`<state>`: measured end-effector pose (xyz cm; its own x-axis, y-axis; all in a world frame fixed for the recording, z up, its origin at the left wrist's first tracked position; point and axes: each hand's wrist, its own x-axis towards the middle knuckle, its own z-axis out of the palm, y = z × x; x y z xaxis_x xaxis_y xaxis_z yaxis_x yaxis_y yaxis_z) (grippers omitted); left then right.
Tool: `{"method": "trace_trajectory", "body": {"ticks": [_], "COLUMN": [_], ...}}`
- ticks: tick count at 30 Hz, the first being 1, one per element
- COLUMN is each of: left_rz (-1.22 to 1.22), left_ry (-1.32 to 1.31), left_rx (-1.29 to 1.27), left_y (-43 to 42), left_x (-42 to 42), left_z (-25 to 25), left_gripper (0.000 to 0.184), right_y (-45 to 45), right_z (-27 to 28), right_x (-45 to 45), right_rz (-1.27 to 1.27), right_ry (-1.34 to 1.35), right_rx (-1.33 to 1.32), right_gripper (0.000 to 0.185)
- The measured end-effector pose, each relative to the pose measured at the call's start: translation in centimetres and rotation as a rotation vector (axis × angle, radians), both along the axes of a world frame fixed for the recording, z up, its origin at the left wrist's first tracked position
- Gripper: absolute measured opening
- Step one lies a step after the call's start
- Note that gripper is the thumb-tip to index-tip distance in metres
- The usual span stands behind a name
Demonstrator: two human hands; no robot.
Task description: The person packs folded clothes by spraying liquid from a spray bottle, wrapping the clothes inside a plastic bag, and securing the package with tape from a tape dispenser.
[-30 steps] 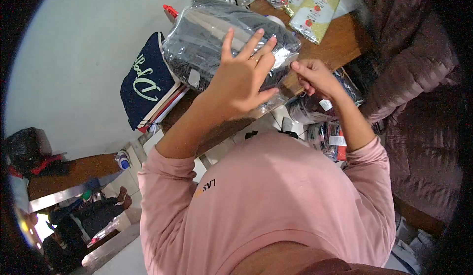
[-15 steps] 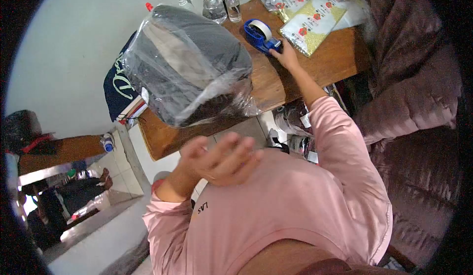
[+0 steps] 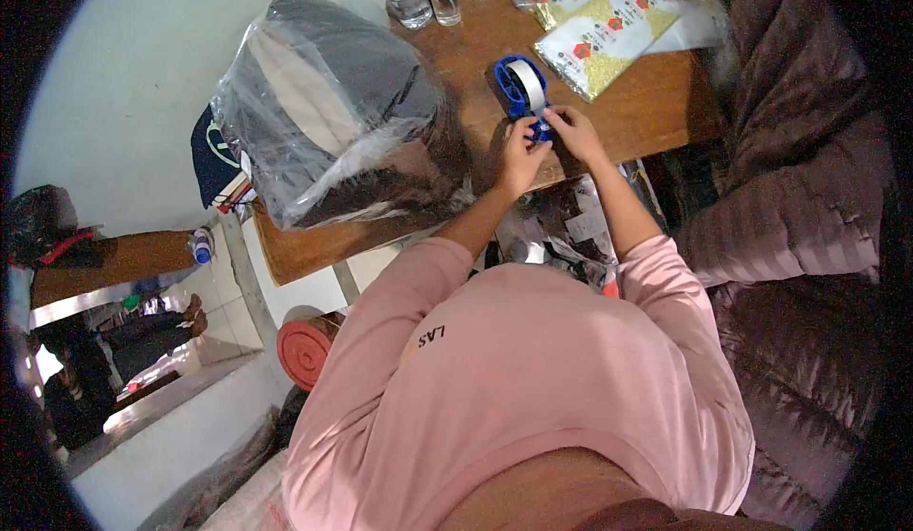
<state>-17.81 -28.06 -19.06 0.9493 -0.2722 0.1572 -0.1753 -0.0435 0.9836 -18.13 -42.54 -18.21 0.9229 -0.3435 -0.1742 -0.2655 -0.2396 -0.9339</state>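
Blue plastic tape dispenser: on the brown wooden desk, its long axis running away from the body; I see the dispenser carrying a white tape roll.
Hands: left hand and right hand meet at its near end, neither clearly nearer; fingers curled, though I can't tell whether they pinch tape.
Writing: "LAS" on the pink shirt.

A packing corner, apparently: tape dispenser, plastic-bagged bundle and packets on a wooden table.
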Motion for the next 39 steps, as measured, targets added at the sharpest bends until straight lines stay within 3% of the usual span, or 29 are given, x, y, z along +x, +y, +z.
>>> {"method": "trace_trajectory", "body": {"ticks": [2, 3, 6, 7, 10, 12, 17, 19, 22, 25, 28, 35, 36, 38, 39], "left_rz": [0.009, 0.043, -0.002, -0.002, 0.035, 0.008, -0.014, -0.002, 0.24, -0.04, -0.201, -0.234, -0.245, -0.268, -0.293], "left_ry": [-0.065, -0.041, -0.087, -0.103, -0.077, -0.04, -0.07, -0.13, -0.233, 0.246, 0.21, 0.398, 0.352, 0.251, 0.15], "left_rx": [0.135, 0.117, 0.052, 0.084, 0.052, 0.073, 0.138, 0.131, 0.009, 0.249, 0.252, 0.136, 0.053, -0.083, -0.156], "left_y": [-1.0, -1.4, -1.4, -1.4, -1.7, -1.6, -1.4, -1.4, -1.4, -0.6, -1.3, -1.4, -0.9, 0.5, 1.4], "left_x": [1.1, 1.6, 2.4, 2.5, 2.4, 2.3, 2.4, 2.3, 1.7, 0.4, 0.8, 0.4, -0.2, -1.5, -1.8], "left_z": [-1.2, -1.7, -2.4, -2.5, -2.7, -1.8, -1.6, -1.1, -0.6, 1.1, -0.9, -1.0, 0.7, 6.5, 9.1], "left_gripper": [0.031, 0.025, 0.02, 0.019, 0.019, 0.02, 0.022, 0.023, 0.022, 0.027, 0.04, 0.012, 0.012, 0.017, 0.02], "right_y": [-0.3, 0.0, 0.7, 0.5, 1.1, 1.1, 1.3, 1.1, 1.0, 0.7, 1.1, 1.5, 2.1, 3.0, 3.7], "right_z": [0.6, 0.5, 0.7, 0.0, 4.5, 4.6, 2.0, 1.2, 0.7, 0.9, 1.0, 2.2, 3.5, 7.5, 9.1], "right_x": [1.0, 1.5, 1.0, 1.0, -2.6, -6.1, -12.1, -12.2, -12.0, -11.8, -11.6, -12.4, -12.9, -14.1, -14.6], "right_rz": [0.142, 0.082, -0.06, -0.093, -0.038, -0.074, -0.12, -0.107, -0.128, -0.112, -0.101, 0.063, 0.037, 0.058, 0.017], "right_ry": [0.035, 0.063, -0.201, -0.218, -0.109, -0.05, 0.016, 0.032, 0.061, 0.081, 0.051, 0.063, 0.077, -0.001, -0.033], "right_rx": [-0.128, -0.239, -0.522, -0.37, -0.191, 0.025, 0.212, 0.219, 0.216, 0.175, 0.147, -0.047, 0.06, 0.027, 0.195], "right_gripper": [0.04, 0.031, 0.028, 0.025, 0.024, 0.022, 0.023, 0.023, 0.022, 0.019, 0.021, 0.017, 0.017, 0.016, 0.016]}}
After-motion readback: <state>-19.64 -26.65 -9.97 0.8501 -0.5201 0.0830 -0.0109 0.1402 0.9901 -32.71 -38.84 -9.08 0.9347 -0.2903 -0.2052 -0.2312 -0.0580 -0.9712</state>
